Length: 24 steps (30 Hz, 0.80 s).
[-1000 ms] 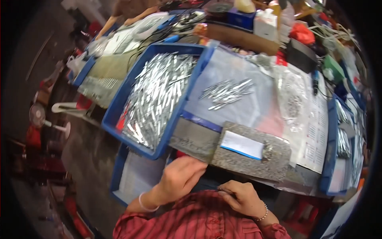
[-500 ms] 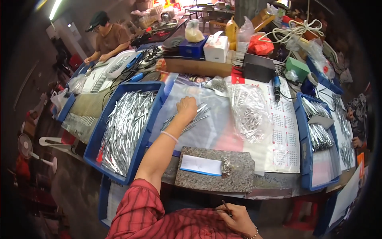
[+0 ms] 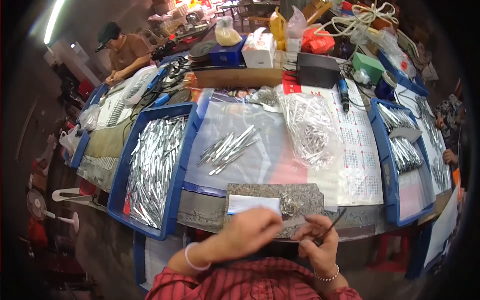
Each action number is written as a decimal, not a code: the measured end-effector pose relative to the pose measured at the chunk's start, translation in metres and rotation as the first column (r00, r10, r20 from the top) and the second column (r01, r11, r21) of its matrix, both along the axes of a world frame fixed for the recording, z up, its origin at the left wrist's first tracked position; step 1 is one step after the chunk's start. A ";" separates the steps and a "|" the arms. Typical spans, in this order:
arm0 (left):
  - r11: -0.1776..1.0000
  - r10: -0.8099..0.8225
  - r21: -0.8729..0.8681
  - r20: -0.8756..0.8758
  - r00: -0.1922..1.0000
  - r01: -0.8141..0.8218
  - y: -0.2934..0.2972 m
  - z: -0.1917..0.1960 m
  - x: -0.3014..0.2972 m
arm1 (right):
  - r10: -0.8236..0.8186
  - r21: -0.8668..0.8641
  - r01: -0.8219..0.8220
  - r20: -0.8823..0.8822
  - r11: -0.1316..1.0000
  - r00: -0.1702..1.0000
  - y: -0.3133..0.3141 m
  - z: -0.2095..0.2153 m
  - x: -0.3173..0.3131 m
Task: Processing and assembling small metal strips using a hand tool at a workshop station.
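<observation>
My left hand (image 3: 254, 231), blurred by motion, hovers over the front edge of a speckled stone slab (image 3: 310, 195). Its fingers are bent, and whether anything is in them does not show. To its right, my right hand (image 3: 322, 245) grips a thin dark stick-like tool (image 3: 338, 218) that points up and to the right. On the slab lie a white paper pad (image 3: 252, 204) with a blue edge and a small heap of tiny shiny parts (image 3: 291, 204). Beyond it, a loose pile of slim silvery metal rods (image 3: 230, 148) rests on a clear plastic sheet (image 3: 210, 175).
A blue tray (image 3: 192, 130) full of similar rods stands left; another blue tray (image 3: 395, 212) with bundled rods stands right. A clear bag of rods (image 3: 312, 130) lies on a printed calendar sheet (image 3: 357, 150). Behind are a black box (image 3: 317, 70) and a blue-handled tool (image 3: 343, 92). Co-workers sit far left and right.
My left hand has left the rod pile and come back toward my body, beside the right hand. My right hand has risen, with the dark tool now tilted upward.
</observation>
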<state>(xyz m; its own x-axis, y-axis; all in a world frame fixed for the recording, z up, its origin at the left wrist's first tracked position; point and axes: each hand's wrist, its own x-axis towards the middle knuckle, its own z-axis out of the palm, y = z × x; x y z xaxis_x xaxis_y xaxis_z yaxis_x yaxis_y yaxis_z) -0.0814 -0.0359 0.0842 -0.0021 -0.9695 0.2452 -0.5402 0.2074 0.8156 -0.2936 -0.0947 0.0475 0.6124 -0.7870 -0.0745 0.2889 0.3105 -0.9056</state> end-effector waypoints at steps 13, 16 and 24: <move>0.997 -0.017 -0.079 -0.361 0.932 -0.012 0.070 -0.010 0.010 | 0.081 -0.489 -0.306 -0.428 0.817 0.900 -0.041 0.014 0.023; 0.996 0.039 -0.059 -0.415 0.909 -0.070 0.078 -0.016 0.014 | -0.335 -0.660 -0.178 -0.573 0.730 0.748 -0.106 0.025 0.039; 0.958 0.239 -0.055 -0.385 0.891 -0.281 0.096 -0.023 0.009 | -0.549 -0.691 -0.709 -0.651 0.143 0.524 -0.206 -0.026 0.088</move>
<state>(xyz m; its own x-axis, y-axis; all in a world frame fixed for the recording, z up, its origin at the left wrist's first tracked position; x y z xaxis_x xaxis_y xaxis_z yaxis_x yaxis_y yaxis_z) -0.0728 0.0597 0.0616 0.3574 -0.8910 0.2801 -0.2498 0.1978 0.9479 -0.2058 -0.3009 0.0219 0.8434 -0.5103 0.1681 -0.4967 -0.8598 -0.1185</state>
